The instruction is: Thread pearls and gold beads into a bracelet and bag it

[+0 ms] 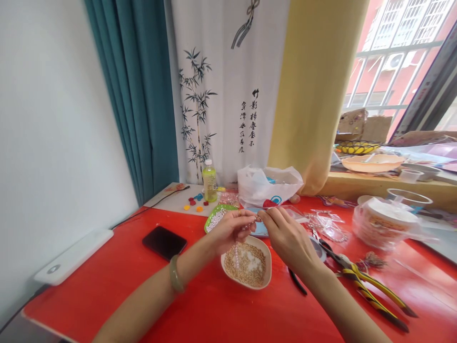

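Note:
My left hand [233,229] is closed in a pinch, with a strand of pale pink beads [237,257] hanging from it. Its fingertips meet those of my right hand [287,233], also pinched; whatever lies between the right fingertips is too small to make out. Below both hands stands a cream bowl [254,287] of small gold beads with a whitish patch in the middle. Just behind the left hand is a green tray [207,222] of pearly white beads. A light blue tray [262,231] is partly hidden behind the fingers.
Yellow-and-black pliers [371,290] lie at the right, near a wrapped tub [387,221] and clear packets [328,224]. A black phone [164,242] rests at the left. Behind are a bottle of yellow-green liquid [209,182] and a white plastic bag [266,183] on the red table [128,286].

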